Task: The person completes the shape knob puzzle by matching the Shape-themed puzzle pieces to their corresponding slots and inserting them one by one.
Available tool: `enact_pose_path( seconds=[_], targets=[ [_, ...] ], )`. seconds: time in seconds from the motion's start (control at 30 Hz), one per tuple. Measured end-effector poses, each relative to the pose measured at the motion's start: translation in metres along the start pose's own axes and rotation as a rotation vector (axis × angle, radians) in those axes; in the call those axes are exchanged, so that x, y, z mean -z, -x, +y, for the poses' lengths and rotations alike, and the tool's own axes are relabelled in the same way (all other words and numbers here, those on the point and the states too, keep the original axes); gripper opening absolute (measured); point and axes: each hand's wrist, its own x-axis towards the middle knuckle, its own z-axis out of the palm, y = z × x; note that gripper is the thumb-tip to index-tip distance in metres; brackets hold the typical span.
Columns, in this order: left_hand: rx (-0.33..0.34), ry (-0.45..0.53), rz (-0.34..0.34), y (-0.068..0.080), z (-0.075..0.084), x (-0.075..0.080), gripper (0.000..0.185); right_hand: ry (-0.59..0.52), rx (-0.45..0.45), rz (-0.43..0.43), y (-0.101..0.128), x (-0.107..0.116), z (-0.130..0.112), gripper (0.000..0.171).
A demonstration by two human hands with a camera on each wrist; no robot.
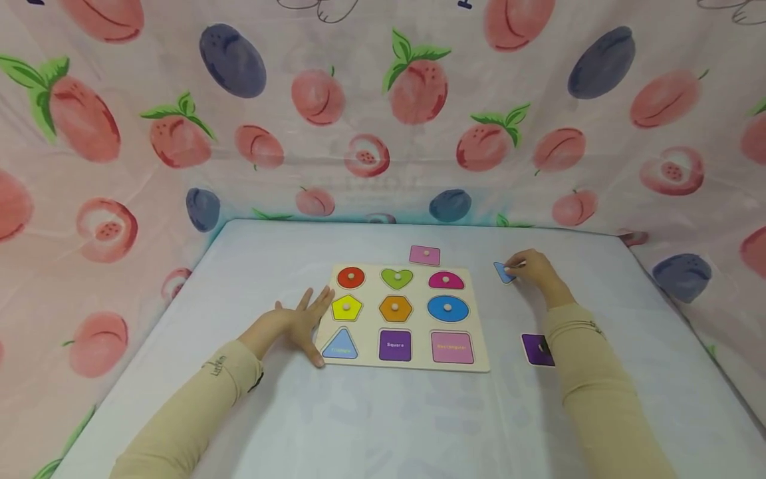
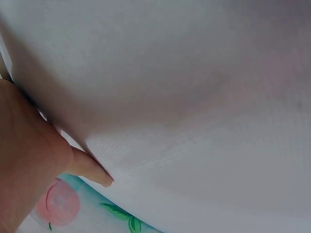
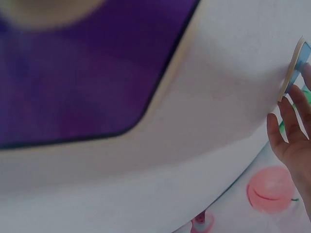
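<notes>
The right hand (image 1: pixel 534 269) pinches a blue triangle piece (image 1: pixel 503 272) by its knob, out on the bench (image 1: pixel 383 426) to the right of the puzzle board (image 1: pixel 365 316); the right wrist view shows the piece tilted up on edge at the fingertips. The left hand (image 1: pixel 296 324) lies flat with fingers spread, pressing on the board's left edge beside the empty triangle slot (image 1: pixel 341 346). A purple square piece (image 1: pixel 536 349) lies by the right forearm, and a pink rectangle piece (image 1: pixel 425 255) sits just behind the board.
</notes>
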Motion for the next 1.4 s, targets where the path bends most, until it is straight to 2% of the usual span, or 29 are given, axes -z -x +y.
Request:
enact_pose_path(
  seconds=[0.3,0.47,0.67,0.83,0.97,1.2,1.4],
  targets=[
    [0.004,-0.011,0.001,-0.003,0.002,-0.001,0.142,0.021,-0.072,0.044,0.007,-0.004,-0.001,0.025],
    [0.010,-0.019,0.016,0.000,0.001,0.000,0.141,0.021,-0.071,0.073,0.009,-0.007,-0.008,0.025],
    [0.002,-0.010,0.023,0.001,-0.005,-0.001,0.142,0.025,-0.073,0.068,0.006,-0.009,-0.012,0.024],
    [0.009,-0.019,-0.001,-0.004,-0.006,-0.002,0.144,0.032,-0.047,0.072,0.002,-0.007,-0.006,0.023],
    [0.011,-0.025,-0.015,-0.001,-0.003,0.002,0.143,0.040,-0.007,0.077,0.000,-0.006,-0.004,0.022],
    [0.011,-0.059,-0.012,-0.003,-0.002,0.004,0.141,0.067,0.020,0.064,-0.001,-0.001,-0.008,0.022],
    [0.011,-0.046,-0.007,-0.005,-0.004,0.001,0.143,0.083,0.041,0.033,-0.002,-0.002,-0.014,0.023]
  ],
)
